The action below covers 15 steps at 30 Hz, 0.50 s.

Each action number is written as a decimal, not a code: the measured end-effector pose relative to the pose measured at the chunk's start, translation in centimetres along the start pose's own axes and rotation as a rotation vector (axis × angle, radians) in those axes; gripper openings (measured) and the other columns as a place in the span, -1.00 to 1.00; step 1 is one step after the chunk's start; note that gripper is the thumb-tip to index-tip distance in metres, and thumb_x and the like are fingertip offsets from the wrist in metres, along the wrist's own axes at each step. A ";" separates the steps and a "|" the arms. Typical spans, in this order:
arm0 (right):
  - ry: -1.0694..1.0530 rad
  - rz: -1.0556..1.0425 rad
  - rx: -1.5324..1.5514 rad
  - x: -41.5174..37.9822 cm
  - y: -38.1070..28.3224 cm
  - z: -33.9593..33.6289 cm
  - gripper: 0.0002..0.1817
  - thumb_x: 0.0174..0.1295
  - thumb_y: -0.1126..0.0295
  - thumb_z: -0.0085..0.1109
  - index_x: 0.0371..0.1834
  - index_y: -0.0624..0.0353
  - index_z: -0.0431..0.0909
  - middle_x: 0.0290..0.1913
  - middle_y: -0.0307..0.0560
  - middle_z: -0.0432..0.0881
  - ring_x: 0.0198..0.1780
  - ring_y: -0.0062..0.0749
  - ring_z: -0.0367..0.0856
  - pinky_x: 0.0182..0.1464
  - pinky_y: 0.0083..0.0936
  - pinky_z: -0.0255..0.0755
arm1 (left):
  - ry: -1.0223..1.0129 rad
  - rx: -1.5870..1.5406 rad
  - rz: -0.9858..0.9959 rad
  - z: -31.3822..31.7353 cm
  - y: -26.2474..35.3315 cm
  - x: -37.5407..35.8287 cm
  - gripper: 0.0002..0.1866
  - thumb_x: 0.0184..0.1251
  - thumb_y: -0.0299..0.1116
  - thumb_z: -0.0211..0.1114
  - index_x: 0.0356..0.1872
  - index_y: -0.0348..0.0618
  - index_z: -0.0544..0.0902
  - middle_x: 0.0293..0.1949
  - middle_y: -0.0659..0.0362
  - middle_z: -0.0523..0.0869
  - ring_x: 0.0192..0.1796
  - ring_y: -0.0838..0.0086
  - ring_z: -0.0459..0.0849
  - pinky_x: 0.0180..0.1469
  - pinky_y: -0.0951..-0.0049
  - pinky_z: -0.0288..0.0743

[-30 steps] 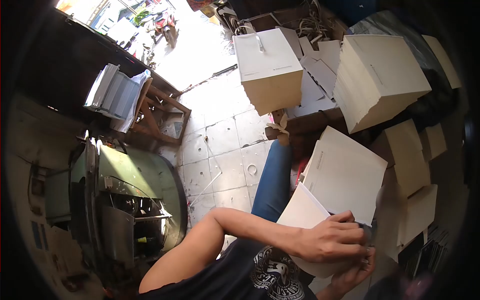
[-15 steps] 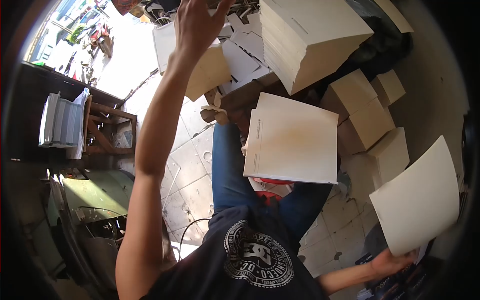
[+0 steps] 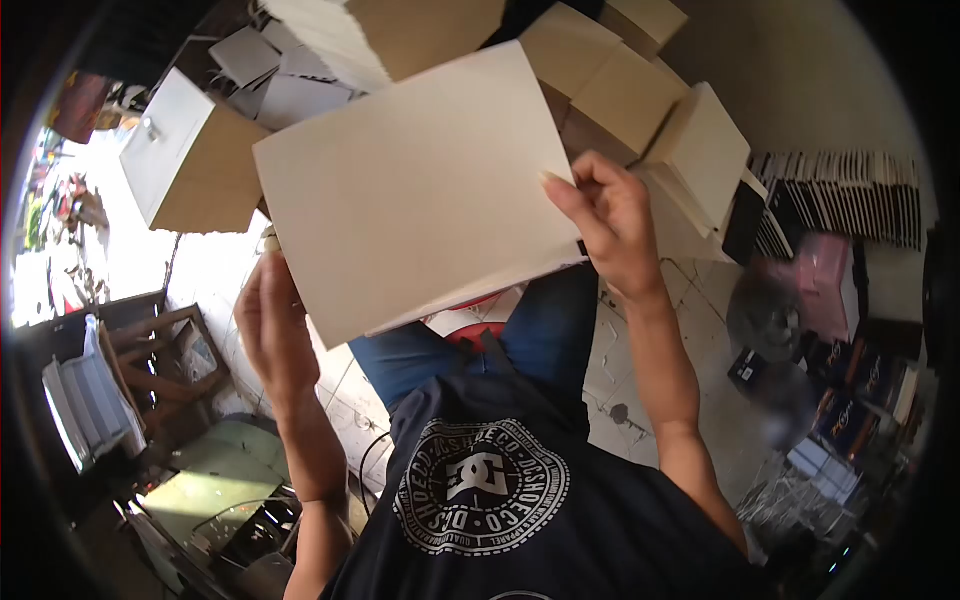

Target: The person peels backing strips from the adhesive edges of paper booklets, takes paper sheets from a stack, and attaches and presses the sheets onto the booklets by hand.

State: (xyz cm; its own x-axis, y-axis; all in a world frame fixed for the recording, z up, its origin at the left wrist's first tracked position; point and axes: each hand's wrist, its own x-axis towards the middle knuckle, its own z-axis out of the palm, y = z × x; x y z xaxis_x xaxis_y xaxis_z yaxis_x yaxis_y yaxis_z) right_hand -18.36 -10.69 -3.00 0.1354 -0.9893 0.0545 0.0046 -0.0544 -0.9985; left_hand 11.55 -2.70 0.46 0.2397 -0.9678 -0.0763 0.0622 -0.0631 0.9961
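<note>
The right hand (image 3: 615,215) holds the cream sheet (image 3: 415,190) at its right edge, with the thumb lying on the face of the paper and the other fingers curled beside it. The left hand (image 3: 270,325) is half bent at the left edge of the same sheet; I cannot tell if it pinches the paper or only touches it.

The sheet is in the upper middle of the frame, blank on the side we see, and it lies turned a little. Under its lower side, a pale lower layer (image 3: 480,291) shows as a narrow strip, above the blue jeans (image 3: 545,325) of the seated person.

Half a second ago, the two hands are far apart: the left one reaches to the top of the frame, near the paper stack (image 3: 215,185), and the right one holds a loose sheet at the lower right. Now both have come to the middle, and a blank face covers the place where a printed one is visible before. In my judgement, this means that the bringing of the paper is finished, and both hands share one piece, which probably makes its edges easier to control. The paper stack, now at the upper left, seems displaced mainly because the view has turned.
</note>
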 end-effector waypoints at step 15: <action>-0.270 -0.036 -0.439 -0.2 3.0 -4.5 -0.62 0.23 0.18 0.40 -0.55 0.27 0.58 -0.38 -0.10 0.50 -0.22 -0.29 0.45 0.04 -0.39 0.32 | 0.051 0.489 -0.022 2.4 -2.9 -0.7 -0.50 0.50 -0.26 0.29 -0.69 -0.12 0.36 -0.68 0.47 0.32 -0.57 0.82 0.13 -0.53 0.60 -0.12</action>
State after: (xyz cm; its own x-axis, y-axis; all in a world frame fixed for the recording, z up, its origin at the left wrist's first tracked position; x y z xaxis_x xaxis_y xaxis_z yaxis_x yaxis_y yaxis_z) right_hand -22.79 -11.30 -6.00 0.3941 -0.9186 0.0281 -0.3942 -0.1966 -0.8977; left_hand 8.87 -2.47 -2.26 0.2915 -0.9525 -0.0877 -0.3914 -0.2025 0.8977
